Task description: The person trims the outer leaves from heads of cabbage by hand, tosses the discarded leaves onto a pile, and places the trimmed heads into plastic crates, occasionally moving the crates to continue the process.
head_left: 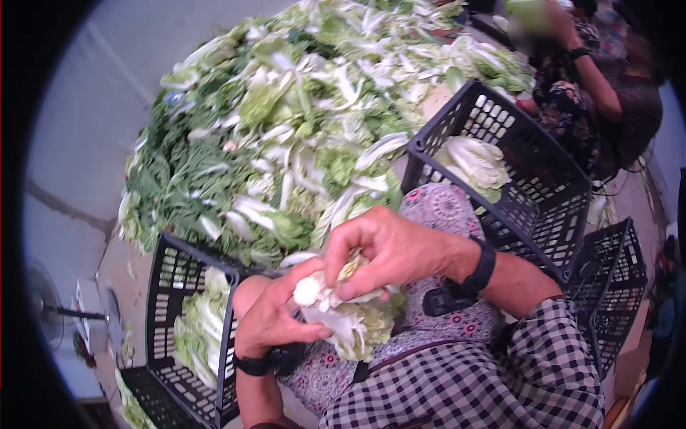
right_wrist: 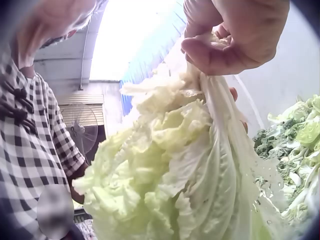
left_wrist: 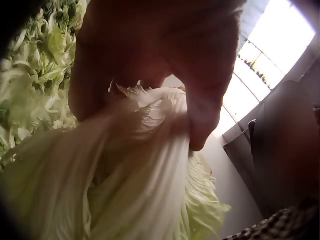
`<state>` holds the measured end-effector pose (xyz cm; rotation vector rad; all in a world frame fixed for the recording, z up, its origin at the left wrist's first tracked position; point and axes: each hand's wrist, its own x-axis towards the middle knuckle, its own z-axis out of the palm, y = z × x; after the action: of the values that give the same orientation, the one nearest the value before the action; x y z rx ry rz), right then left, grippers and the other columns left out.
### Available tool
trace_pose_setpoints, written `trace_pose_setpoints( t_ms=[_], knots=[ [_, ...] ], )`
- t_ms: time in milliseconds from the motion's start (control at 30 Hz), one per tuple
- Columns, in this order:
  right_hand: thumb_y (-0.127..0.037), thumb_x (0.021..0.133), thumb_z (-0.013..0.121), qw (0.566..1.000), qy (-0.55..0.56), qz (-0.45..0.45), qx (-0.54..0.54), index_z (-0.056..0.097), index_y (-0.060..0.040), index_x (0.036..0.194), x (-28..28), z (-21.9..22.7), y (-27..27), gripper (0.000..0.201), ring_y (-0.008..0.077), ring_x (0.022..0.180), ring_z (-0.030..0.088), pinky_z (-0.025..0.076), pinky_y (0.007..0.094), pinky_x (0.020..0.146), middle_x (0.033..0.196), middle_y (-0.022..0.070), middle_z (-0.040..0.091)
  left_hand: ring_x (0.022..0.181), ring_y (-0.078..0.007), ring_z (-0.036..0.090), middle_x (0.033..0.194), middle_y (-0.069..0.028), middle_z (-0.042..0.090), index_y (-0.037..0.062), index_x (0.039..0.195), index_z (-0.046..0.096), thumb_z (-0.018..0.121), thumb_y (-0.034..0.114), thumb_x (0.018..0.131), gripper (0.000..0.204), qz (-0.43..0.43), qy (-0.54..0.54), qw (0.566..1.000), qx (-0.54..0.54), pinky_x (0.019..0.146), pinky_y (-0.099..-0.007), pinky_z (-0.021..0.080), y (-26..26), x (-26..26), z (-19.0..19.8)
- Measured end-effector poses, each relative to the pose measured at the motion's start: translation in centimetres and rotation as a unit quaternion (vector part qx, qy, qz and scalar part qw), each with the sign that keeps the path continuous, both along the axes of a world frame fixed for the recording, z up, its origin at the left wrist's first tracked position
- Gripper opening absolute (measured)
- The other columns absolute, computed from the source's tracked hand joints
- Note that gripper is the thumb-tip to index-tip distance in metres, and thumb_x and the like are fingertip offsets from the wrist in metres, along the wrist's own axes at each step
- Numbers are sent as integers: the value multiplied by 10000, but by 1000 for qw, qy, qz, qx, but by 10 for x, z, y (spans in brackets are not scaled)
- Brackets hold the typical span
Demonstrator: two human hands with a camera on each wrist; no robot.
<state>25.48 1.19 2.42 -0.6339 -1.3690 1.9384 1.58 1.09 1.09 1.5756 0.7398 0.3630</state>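
Observation:
A cabbage head [head_left: 357,325] with pale, ragged leaves lies over the lap, its white cut base toward the left hand. My left hand [head_left: 275,314] grips it around the base; in the left wrist view the thumb and fingers of the left hand [left_wrist: 155,50] hold the base above hanging leaves [left_wrist: 135,170]. With thumb and forefinger my right hand [head_left: 389,250] pinches leaf stems beside the base. The right wrist view has the right hand [right_wrist: 240,40] pinching the top of the cabbage [right_wrist: 175,165], whose leaves hang below.
A large heap of loose leaves [head_left: 286,136] lies ahead. One black crate [head_left: 529,207] at right holds a cabbage [head_left: 475,164]; another crate [head_left: 229,343] at left holds cabbage [head_left: 207,325]. More crates [head_left: 614,286] stand far right. A person [head_left: 607,93] sits at upper right, a fan [head_left: 53,307] at far left.

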Motion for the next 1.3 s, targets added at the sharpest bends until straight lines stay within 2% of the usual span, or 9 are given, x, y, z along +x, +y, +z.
trace_pose_setpoints(
  t_ms=[133, 233, 367, 533, 700, 767, 900, 1033, 1300],
  knots=[
    [-50, 739, 718, 998, 24, -38, 42, 618, 6, 849, 17, 4, 4, 159, 68, 535, 582, 469, 174, 427, 814, 71, 634, 1154, -190, 496, 1241, -64, 531, 49, 1295, 462, 843, 230, 609, 806, 26, -54, 998, 5, 1005, -332, 362, 6, -10, -8],
    [-88, 782, 640, 971, -36, -235, 40, 587, -17, 1018, 33, -12, 31, 252, 149, 907, 620, 535, 278, 747, 1018, 49, 609, 1136, -172, 501, 1237, -66, 523, 52, 1343, 394, 845, 207, 596, 887, 157, -125, 977, -66, 999, -315, 378, 5, -17, -21],
    [-133, 812, 610, 806, -345, -254, 409, 561, -17, 1138, 41, -32, 37, 349, 224, 901, 620, 468, 343, 868, 1013, 91, 641, 1119, -177, 509, 1226, -88, 522, 17, 1355, 357, 844, 276, 578, 952, 227, -156, 960, -53, 994, -321, 381, 7, -21, -18],
    [-220, 812, 625, 914, -292, -149, 240, 520, -11, 1193, 41, -14, 33, 447, 291, 1191, 485, 428, 374, 947, 1304, 216, 464, 1178, -262, 496, 1297, -172, 481, 0, 1378, 293, 852, 328, 574, 1032, 242, -219, 941, -88, 1022, -380, 377, 7, -12, -11],
    [-479, 665, 735, 847, -319, -31, 423, 350, 53, 1309, 17, -33, 24, 921, 334, 1006, 606, 463, 372, 889, 1097, 252, 591, 1257, -288, 426, 1382, -186, 397, 2, 1412, 222, 840, 230, 608, 1040, 217, -261, 936, -92, 1055, -411, 341, 5, -2, -9],
    [-485, 644, 753, 902, -288, 25, 320, 346, 59, 1311, 11, -27, 19, 952, 353, 1026, 593, 458, 382, 897, 1108, 268, 578, 1275, -278, 400, 1387, -162, 388, 4, 1416, 214, 810, 319, 662, 1012, 220, -245, 940, -94, 1062, -394, 322, 4, 3, -12],
    [-417, 613, 799, 919, -298, -70, 249, 334, 53, 1320, 12, -12, 15, 968, 374, 1015, 584, 456, 391, 889, 1121, 276, 564, 1288, -233, 373, 1408, -148, 340, -5, 1424, 167, 759, 479, 703, 1052, 244, -199, 946, -82, 1058, -357, 311, -1, 8, -19],
    [-357, 563, 828, 857, -324, -102, 388, 323, 7, 1361, 5, -24, 6, 1012, 287, 1047, 567, 442, 348, 903, 1167, 205, 541, 1208, -221, 455, 1329, -139, 423, -16, 1377, 243, 789, 460, 680, 1006, 272, -198, 941, -35, 1008, -362, 380, -3, 12, -28],
    [-215, 760, 688, 939, -246, -67, 229, 514, 24, 1167, 9, -29, 14, 503, 196, 780, 610, 484, 305, 700, 865, 131, 631, 1070, -215, 559, 1167, -111, 550, -10, 1301, 359, 784, 345, 716, 806, 296, -261, 908, -144, 937, -347, 451, -1, 17, -24]
  ],
)
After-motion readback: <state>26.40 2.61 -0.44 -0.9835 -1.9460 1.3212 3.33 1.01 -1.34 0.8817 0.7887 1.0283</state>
